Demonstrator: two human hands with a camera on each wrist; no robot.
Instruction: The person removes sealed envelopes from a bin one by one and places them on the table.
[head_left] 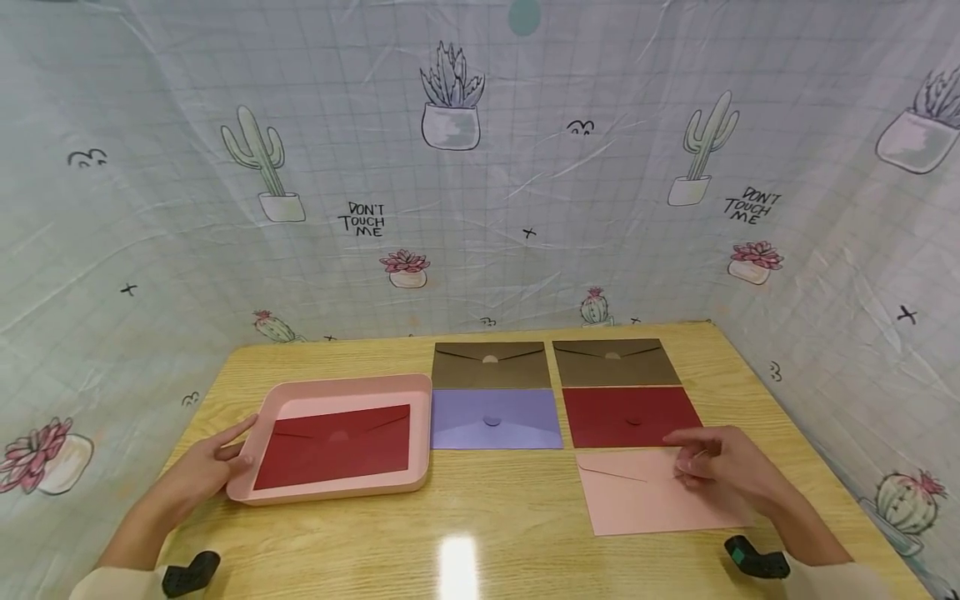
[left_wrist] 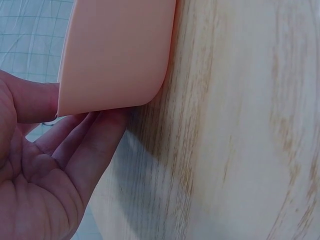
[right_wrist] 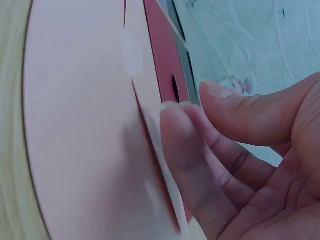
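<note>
My left hand (head_left: 197, 468) grips the left wall of a pink tray (head_left: 330, 497), thumb at the rim and fingers against its outer side and underneath, as the left wrist view shows. Inside the tray lies a dark red envelope (head_left: 337, 450), slightly slanted. On the right, my right hand (head_left: 723, 467) is over a pink envelope (head_left: 637, 504). Its fingers (right_wrist: 182, 135) are loosely bent with nothing between them and the thumb, close to the flap. Beyond the pink envelope lies another dark red envelope (head_left: 626, 408), its lower right corner near my fingertips.
Beside the tray lies a purple envelope (head_left: 495, 421), with a brown envelope (head_left: 487, 375) behind it. A second brown envelope (head_left: 615, 371) lies behind the right-hand red one. A patterned sheet (head_left: 495, 208) stands around the wooden table (head_left: 510, 508) at the back and sides.
</note>
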